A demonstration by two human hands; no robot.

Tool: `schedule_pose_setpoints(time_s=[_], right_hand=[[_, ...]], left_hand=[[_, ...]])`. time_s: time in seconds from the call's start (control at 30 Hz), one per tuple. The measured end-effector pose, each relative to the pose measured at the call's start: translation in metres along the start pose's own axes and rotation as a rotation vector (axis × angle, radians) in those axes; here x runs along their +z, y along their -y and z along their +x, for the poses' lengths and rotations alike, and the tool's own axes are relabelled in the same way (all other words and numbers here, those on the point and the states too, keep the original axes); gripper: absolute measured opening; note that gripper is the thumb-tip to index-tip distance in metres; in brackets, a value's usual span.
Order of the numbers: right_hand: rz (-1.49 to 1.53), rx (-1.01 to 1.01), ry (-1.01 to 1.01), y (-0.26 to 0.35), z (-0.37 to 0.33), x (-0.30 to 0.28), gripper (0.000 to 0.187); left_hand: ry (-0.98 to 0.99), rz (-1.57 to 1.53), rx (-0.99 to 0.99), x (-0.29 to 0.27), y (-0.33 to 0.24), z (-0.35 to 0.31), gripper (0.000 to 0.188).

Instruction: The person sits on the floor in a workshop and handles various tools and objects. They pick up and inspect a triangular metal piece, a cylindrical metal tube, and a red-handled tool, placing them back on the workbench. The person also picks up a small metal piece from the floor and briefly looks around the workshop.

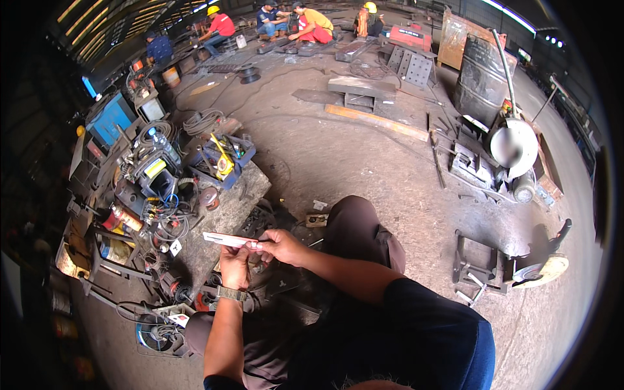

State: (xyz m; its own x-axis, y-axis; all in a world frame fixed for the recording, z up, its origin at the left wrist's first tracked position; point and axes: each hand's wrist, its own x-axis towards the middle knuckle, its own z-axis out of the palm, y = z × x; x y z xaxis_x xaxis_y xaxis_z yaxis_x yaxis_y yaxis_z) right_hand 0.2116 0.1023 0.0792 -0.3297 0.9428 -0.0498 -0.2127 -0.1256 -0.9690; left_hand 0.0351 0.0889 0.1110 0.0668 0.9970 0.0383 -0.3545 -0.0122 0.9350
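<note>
In front of my knees, a long, narrow, flat white and reddish thing [223, 238], like a slim packet or box, is held up slanting. My left hand [234, 268], with a watch [231, 294] at the wrist, is closed on it from below. My right hand [283, 247] pinches its right end, fingers bent. The white left end sticks out free over the worktop [248, 188]. What the packet contains cannot be seen. Just beyond it on the worktop stand a small round reel [209, 198] and a blue toolbox [224, 162] with a yellow tape measure [223, 164].
To the left crowd cables, a spray can [127, 218], a water bottle [162, 144] and a blue machine [112, 120]. A cut-off saw [513, 148], a dark drum [484, 81] and a second disc tool [539, 270] stand at right. Steel pieces lie ahead; several people crouch farther off.
</note>
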Motion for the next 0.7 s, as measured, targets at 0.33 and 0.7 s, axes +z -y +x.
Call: schedule_pose_setpoints(time_s=[0.33,0.7], right_hand=[[0.121,-0.035,-0.005,0.0,0.002,0.014,0.014],[-0.059,-0.132,-0.065,0.01,0.001,0.011,0.015]], left_hand=[[-0.04,0.132,0.084,0.002,-0.009,0.009,0.018],[0.045,0.17,0.14,0.011,-0.02,0.011,0.029]])
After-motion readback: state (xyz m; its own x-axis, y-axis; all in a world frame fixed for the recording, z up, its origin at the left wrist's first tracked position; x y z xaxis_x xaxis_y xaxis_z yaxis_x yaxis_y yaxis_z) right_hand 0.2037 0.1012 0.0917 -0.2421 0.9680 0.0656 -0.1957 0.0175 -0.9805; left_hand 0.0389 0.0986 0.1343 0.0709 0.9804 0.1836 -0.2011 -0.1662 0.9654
